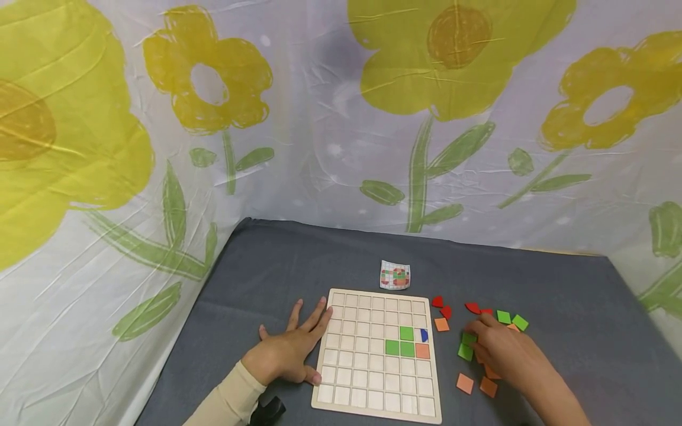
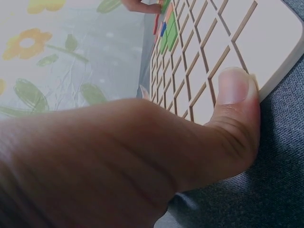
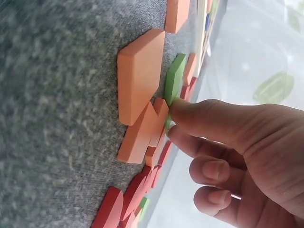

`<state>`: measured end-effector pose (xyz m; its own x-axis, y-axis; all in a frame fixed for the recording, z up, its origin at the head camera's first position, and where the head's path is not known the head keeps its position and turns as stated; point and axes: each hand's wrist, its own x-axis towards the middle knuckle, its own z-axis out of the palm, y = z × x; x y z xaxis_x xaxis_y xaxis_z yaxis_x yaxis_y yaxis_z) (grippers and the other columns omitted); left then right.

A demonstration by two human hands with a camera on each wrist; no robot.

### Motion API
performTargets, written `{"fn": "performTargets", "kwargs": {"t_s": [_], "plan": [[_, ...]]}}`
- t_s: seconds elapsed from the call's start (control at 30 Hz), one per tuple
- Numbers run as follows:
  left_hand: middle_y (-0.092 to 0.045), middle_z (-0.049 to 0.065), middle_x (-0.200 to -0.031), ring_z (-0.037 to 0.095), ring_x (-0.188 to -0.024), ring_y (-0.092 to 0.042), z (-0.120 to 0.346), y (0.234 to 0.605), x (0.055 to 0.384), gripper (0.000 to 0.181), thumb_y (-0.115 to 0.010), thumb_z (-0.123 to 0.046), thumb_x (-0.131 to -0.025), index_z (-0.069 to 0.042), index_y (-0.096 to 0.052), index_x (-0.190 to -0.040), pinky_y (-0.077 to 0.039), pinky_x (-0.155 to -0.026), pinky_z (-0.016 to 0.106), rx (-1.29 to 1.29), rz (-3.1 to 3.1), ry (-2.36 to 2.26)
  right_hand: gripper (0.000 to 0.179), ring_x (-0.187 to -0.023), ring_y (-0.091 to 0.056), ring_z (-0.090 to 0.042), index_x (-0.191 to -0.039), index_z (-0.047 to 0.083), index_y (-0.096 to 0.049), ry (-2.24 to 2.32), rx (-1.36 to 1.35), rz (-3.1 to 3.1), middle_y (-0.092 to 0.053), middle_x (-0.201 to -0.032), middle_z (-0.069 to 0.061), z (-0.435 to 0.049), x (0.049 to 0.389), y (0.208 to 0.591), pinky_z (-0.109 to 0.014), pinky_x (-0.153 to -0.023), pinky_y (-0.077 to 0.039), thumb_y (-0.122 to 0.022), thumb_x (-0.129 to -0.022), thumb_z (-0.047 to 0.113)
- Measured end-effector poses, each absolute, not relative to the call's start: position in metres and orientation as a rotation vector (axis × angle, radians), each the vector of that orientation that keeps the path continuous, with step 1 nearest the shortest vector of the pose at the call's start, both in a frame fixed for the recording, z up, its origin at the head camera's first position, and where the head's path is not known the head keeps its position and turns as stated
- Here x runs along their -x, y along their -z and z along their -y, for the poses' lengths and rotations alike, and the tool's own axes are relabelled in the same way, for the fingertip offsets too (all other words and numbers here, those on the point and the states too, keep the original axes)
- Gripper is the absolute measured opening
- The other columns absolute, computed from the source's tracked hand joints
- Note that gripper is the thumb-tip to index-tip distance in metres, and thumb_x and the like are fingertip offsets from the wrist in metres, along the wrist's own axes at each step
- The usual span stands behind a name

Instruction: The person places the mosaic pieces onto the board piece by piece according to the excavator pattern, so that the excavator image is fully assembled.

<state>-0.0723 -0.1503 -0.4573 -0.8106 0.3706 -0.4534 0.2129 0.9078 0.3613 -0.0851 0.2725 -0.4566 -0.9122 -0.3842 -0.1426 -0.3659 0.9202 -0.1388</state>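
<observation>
A wooden grid board (image 1: 373,378) lies on the dark cloth. My left hand (image 1: 290,352) is spread along its left side, fingertips at the edge and thumb (image 2: 235,95) on the rim near a corner. Three green square tiles (image 1: 392,347), one orange tile (image 1: 422,351) and a blue curved piece (image 1: 424,335) sit in the board's cells. Right of the board, my right hand (image 1: 501,349) reaches down among loose tiles; its thumb and index finger pinch a green tile (image 1: 469,338), mostly hidden by the fingertips in the right wrist view. Another green tile (image 1: 465,352) lies beside it.
A small printed card (image 1: 395,276) with a coloured grid pattern lies behind the board. Loose red pieces (image 1: 446,312), orange tiles (image 1: 465,383) and green tiles (image 1: 520,322) are scattered to the right. Near my left wrist is a black object (image 1: 268,411). A flowered curtain (image 1: 319,118) hangs behind.
</observation>
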Motion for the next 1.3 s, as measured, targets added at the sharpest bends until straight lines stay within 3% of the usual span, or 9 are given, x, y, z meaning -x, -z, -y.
{"fn": "performTargets", "kwargs": {"t_s": [0.2, 0.57, 0.8, 1.03, 1.3], "plan": [[0.008, -0.008, -0.179, 0.038, -0.163, 0.013, 0.15, 0.458, 0.072, 0.132, -0.095, -0.041, -0.074, -0.03, -0.008, -0.173, -0.009, -0.094, 0.099, -0.421, -2.535, -0.402, 0.021, -0.089, -0.065, -0.015, -0.111, 0.017, -0.077, 0.154, 0.584, -2.936, -0.067, -0.111, 0.001, -0.27, 0.086, 0.457, -0.032, -0.063, -0.054, -0.083, -0.091, 0.017], [0.007, -0.008, -0.179, 0.038, -0.163, 0.011, 0.15, 0.458, 0.071, 0.131, -0.095, -0.042, -0.074, -0.03, -0.009, -0.172, -0.01, -0.094, 0.099, -0.418, -2.539, -0.405, 0.024, -0.053, -0.045, -0.001, -0.117, 0.014, -0.075, 0.162, 0.556, -2.919, -0.064, -0.111, -0.004, -0.259, 0.091, 0.456, -0.026, -0.051, -0.043, -0.081, -0.095, 0.02], [0.006, -0.008, -0.179, 0.039, -0.163, 0.011, 0.15, 0.459, 0.071, 0.131, -0.095, -0.042, -0.074, -0.03, -0.01, -0.172, -0.01, -0.093, 0.099, -0.421, -2.541, -0.409, 0.026, -0.062, -0.051, -0.006, -0.117, 0.016, -0.076, 0.124, 0.553, -2.931, -0.066, -0.124, -0.014, -0.256, 0.095, 0.458, -0.029, -0.053, -0.047, -0.082, -0.093, 0.023], [0.007, -0.008, -0.179, 0.038, -0.163, 0.011, 0.15, 0.459, 0.071, 0.131, -0.095, -0.042, -0.074, -0.03, -0.009, -0.172, -0.01, -0.094, 0.099, -0.42, -2.54, -0.402, 0.028, -0.068, -0.056, -0.01, -0.116, 0.016, -0.075, 0.091, 0.565, -2.936, -0.065, -0.115, -0.009, -0.255, 0.097, 0.458, -0.031, -0.053, -0.048, -0.084, -0.091, 0.025], [0.008, -0.008, -0.179, 0.038, -0.163, 0.012, 0.151, 0.459, 0.072, 0.131, -0.095, -0.042, -0.074, -0.03, -0.009, -0.172, -0.01, -0.094, 0.099, -0.42, -2.538, -0.402, 0.035, -0.062, -0.047, -0.011, -0.119, 0.005, -0.067, 0.134, 0.511, -2.936, -0.058, -0.102, -0.008, -0.256, 0.098, 0.461, -0.031, -0.051, -0.043, -0.084, -0.091, 0.018]]}}
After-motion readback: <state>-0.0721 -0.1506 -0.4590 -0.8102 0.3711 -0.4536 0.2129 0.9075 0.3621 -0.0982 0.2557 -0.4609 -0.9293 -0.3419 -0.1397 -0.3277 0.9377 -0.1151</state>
